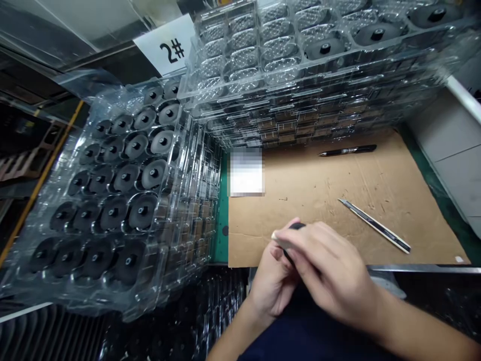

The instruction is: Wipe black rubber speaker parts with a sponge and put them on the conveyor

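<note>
Over the front of the cardboard sheet, my left hand (273, 281) and my right hand (334, 268) meet. Between them is a small black part (296, 226), mostly covered by fingers; its full shape cannot be made out. My left fingers are closed around it from below. The right fingers curl over its top, pressed together. A small off-white tip (276, 235) shows at the right fingertips; whether it is a finger cover or a separate piece is unclear. To the right of my hands a utility knife (376, 225) lies on the cardboard (285, 200), blade end pointing away.
A black pen (347, 150) lies at the back of the cardboard. Stacked clear plastic trays (315, 82) stand behind it. On the left, another tray stack (169, 240) holds black round parts (141, 210) with central stems. A sign (167, 47) reads "2#". A blurred-out white paper (246, 180) lies at the cardboard's left.
</note>
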Tool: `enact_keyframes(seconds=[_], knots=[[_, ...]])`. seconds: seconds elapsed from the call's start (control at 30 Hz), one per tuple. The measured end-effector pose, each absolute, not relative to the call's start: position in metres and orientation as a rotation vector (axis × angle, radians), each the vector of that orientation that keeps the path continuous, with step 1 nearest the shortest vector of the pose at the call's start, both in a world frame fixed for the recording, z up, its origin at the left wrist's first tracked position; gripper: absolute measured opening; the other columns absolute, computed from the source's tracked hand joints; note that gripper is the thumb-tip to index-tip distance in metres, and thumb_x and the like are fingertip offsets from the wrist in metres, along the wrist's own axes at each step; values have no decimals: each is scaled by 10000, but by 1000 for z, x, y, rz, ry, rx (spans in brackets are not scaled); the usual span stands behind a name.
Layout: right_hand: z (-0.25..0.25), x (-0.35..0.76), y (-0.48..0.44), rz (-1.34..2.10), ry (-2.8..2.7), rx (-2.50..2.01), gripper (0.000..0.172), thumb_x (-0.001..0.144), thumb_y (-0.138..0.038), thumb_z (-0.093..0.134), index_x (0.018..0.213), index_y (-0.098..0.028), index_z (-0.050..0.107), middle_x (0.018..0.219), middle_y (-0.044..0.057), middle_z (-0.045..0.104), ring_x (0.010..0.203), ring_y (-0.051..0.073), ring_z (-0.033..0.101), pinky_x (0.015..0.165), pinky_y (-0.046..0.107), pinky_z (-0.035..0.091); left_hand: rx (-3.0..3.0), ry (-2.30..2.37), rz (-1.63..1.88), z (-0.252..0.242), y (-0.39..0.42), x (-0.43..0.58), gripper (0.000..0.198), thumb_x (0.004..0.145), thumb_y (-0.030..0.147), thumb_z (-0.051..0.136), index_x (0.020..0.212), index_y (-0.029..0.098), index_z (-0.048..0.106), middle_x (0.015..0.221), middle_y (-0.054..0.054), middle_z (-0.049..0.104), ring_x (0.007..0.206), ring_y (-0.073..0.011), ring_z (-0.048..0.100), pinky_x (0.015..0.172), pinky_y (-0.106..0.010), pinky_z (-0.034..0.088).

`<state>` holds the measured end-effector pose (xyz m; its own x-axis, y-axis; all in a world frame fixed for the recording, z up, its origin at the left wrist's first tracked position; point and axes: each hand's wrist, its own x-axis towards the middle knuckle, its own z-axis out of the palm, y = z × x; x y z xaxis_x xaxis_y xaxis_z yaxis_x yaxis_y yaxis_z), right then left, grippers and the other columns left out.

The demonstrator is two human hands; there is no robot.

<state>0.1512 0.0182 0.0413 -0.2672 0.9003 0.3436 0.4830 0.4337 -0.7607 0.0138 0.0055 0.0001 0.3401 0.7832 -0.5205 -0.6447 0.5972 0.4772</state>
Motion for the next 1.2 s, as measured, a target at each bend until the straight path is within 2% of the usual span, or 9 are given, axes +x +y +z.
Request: enact_keyframes(seconds=[0.17, 0.3, 0.43, 0.57, 0.63, 0.73, 0.9, 1.03, 1.2], knots=[[38, 140, 23, 774, -2021, -1101, 247, 861, -97, 449, 1061, -142, 588, 835, 60, 622, 745, 153, 537, 686, 299, 455, 227, 882, 1000, 0, 5, 12, 537, 717, 222, 722, 1222, 248, 542, 1175, -72, 629, 1098, -220, 578, 972, -327, 433], [38, 142, 22, 658, -1960, -1043, 291, 838, -75, 473, 1112, -104, 569, 863, 85, 623, 799, 177, 533, 750, 340, 458, 230, 875, 997, 6, 9, 12, 517, 695, 179, 737, 1182, 239, 574, 1111, -61, 656, 1074, -217, 593, 984, -339, 423], [39, 163, 11, 926, -1989, -1017, 328, 834, -59, 490, 1136, -169, 559, 867, 38, 623, 771, 134, 542, 704, 272, 466, 192, 815, 1003, 11, 11, 8, 513, 592, 251, 810, 1073, 264, 634, 1080, -20, 660, 990, -234, 630, 895, -339, 485], [31, 188, 3, 1061, -1752, -1325, 245, 847, -157, 529, 1054, -264, 605, 895, 5, 634, 770, 119, 582, 634, 213, 473, 149, 759, 993, 15, 11, 9, 572, 525, 318, 837, 1060, 268, 643, 1081, -19, 657, 968, -209, 620, 827, -279, 502], [22, 195, 0, 1023, -1495, -1463, 205, 856, -219, 535, 1028, -288, 622, 971, 1, 646, 847, 136, 606, 664, 205, 492, 131, 710, 979, 18, 10, 11, 548, 551, 297, 829, 1064, 269, 640, 1079, -21, 650, 948, -212, 621, 788, -271, 509], [8, 199, -3, 1042, -1247, -1518, 200, 866, -288, 526, 1033, -288, 635, 1012, 5, 656, 885, 154, 622, 698, 205, 513, 108, 648, 963, 19, 8, 13, 436, 684, 213, 742, 1099, 265, 618, 1089, -29, 632, 962, -245, 623, 769, -299, 522], [4, 196, -3, 1171, -1312, -1512, 188, 846, -308, 563, 1012, -309, 652, 981, -31, 676, 874, 117, 631, 724, 146, 511, 96, 618, 967, 15, 3, 11, 390, 768, 142, 640, 1137, 259, 592, 1146, -35, 612, 1014, -257, 617, 816, -322, 527], [7, 191, -6, 1236, -1371, -1544, 203, 848, -312, 564, 1034, -312, 646, 1030, -29, 669, 945, 124, 621, 808, 169, 505, 81, 628, 965, 16, 2, 11, 395, 748, 180, 680, 1125, 267, 599, 1140, -29, 616, 1012, -247, 621, 822, -307, 521], [4, 189, -11, 1246, -1407, -1566, 231, 844, -342, 557, 1030, -257, 662, 1039, 28, 672, 935, 176, 636, 797, 250, 532, 67, 648, 974, 19, 2, 11, 495, 638, 307, 779, 1103, 277, 613, 1139, -31, 611, 995, -253, 623, 824, -321, 511]])
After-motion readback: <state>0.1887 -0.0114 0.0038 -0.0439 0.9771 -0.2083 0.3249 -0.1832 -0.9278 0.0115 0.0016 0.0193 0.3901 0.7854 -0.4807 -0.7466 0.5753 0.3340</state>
